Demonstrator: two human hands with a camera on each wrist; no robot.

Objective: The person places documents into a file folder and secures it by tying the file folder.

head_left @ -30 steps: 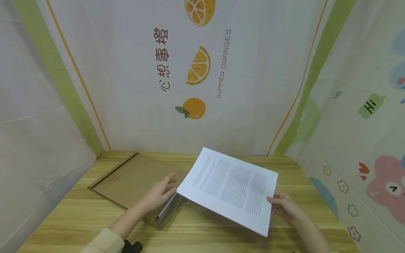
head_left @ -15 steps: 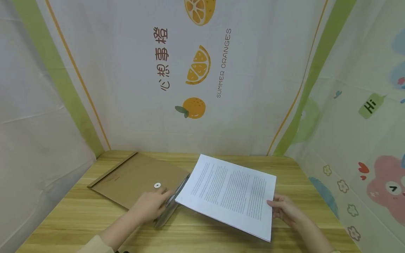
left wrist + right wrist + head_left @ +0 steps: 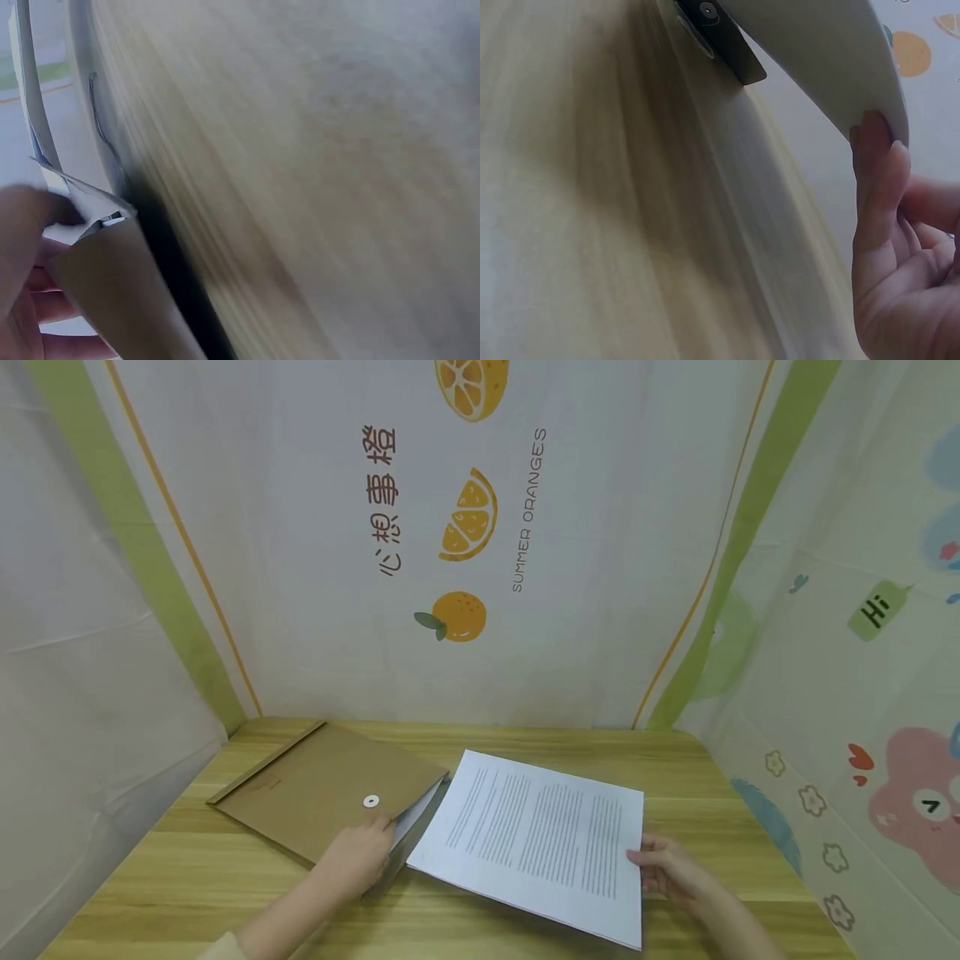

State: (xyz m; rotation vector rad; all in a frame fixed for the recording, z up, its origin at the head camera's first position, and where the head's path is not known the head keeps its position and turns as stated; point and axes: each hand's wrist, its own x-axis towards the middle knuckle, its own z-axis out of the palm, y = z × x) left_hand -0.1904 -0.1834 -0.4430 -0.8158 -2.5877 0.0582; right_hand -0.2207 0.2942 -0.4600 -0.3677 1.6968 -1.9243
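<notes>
A brown kraft document envelope with a white round button lies on the left of the table, its mouth facing right. My left hand grips the front edge of that mouth, and in the left wrist view the thumb and fingers sit either side of the brown edge. White paper shows inside the opening. My right hand pinches the right edge of a thin stack of printed sheets, tilted above the table. The stack's left corner is beside the envelope's mouth. Its pale underside bends in the right wrist view.
The wood-grain table ends at a white cloth backdrop printed with oranges. Another printed cloth hangs at the right. The envelope's flap, with a round button, juts out below the sheets in the right wrist view.
My left hand has come down and nearer onto the envelope's mouth, which now gapes wider and uncovers the white button. The stack in my right hand has lowered and shifted slightly left.
</notes>
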